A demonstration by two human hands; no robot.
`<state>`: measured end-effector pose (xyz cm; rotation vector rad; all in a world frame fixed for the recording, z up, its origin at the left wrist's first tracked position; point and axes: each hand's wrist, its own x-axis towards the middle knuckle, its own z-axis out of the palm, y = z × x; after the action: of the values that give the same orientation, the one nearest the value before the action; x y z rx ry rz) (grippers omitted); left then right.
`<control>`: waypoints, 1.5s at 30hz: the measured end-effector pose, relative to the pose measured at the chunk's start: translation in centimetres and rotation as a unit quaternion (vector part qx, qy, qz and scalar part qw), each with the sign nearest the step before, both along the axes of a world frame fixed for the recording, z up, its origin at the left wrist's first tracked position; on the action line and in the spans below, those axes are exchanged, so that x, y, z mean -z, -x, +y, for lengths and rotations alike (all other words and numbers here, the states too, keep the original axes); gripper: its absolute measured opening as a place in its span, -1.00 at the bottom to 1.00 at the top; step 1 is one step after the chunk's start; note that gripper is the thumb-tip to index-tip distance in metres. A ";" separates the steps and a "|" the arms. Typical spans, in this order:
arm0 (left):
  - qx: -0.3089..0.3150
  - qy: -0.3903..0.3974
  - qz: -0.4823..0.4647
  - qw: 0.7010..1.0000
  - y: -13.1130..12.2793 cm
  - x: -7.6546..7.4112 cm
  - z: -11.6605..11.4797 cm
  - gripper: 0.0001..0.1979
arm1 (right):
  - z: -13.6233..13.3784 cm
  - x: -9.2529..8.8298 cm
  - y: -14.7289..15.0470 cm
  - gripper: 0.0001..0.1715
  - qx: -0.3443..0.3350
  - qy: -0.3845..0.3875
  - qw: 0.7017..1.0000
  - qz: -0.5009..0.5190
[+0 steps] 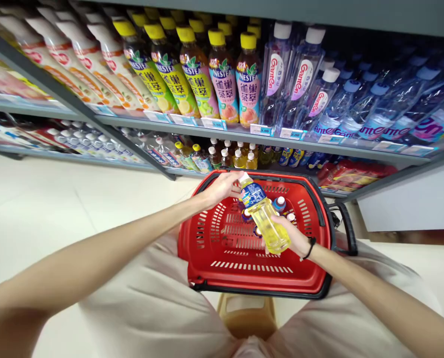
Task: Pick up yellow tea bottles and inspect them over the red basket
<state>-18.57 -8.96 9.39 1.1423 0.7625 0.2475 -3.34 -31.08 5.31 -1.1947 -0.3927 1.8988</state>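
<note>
Here, leftmost, white plastic bottles with orange-printed labels (113, 64) stand on a grey shelf (237, 135); next, the left hand (222, 189) pinches the white-capped neck of a clear, blue-labelled plastic bottle of yellow liquid (266, 223), tilted above a red plastic basket (252, 278); the right hand (292, 232) grips its lower part; farther right, blue-capped clear bottles (351, 102)

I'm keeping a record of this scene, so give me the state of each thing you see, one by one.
Red basket, open-topped, some bottles inside
Yellow bottle, tilted, held over the basket, white cap seemingly on
Left hand, fingers at the cap
Right hand, around the yellow bottle's lower part
Tea bottles, standing in a row, yellow caps on
Black bracelet, on the right wrist
</note>
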 end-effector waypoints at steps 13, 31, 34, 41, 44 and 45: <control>0.017 -0.106 -0.035 0.994 1.3 0.1 -1.4 -0.34 | -0.6 0.2 0.4 -0.33 -0.024 -0.008 0.999 -0.035; 0.017 -0.170 -0.051 0.984 1.1 -1.5 -1.7 -0.39 | -0.5 -1.2 0.5 -0.19 -0.013 -0.046 0.996 -0.073; 0.012 -0.202 -0.066 0.977 1.0 -2.2 -1.7 -0.39 | -0.6 -1.3 0.7 -0.25 0.014 -0.118 0.982 -0.146; 0.006 -0.166 -0.077 0.983 1.2 -2.4 -1.5 -0.48 | -1.1 -0.6 0.8 -0.30 0.032 -0.151 0.972 -0.180; 0.000 -0.138 -0.083 0.987 1.3 -2.3 -1.5 -0.56 | -1.3 -0.5 0.8 -0.29 0.040 -0.147 0.971 -0.183; 0.000 -0.134 -0.082 0.988 1.3 -2.3 -1.5 -0.58 | -1.3 -0.4 0.8 -0.28 0.044 -0.147 0.971 -0.185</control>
<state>-19.90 -10.47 11.68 1.3562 0.5956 0.4495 -4.14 -32.42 5.69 -1.3365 -0.7802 1.4751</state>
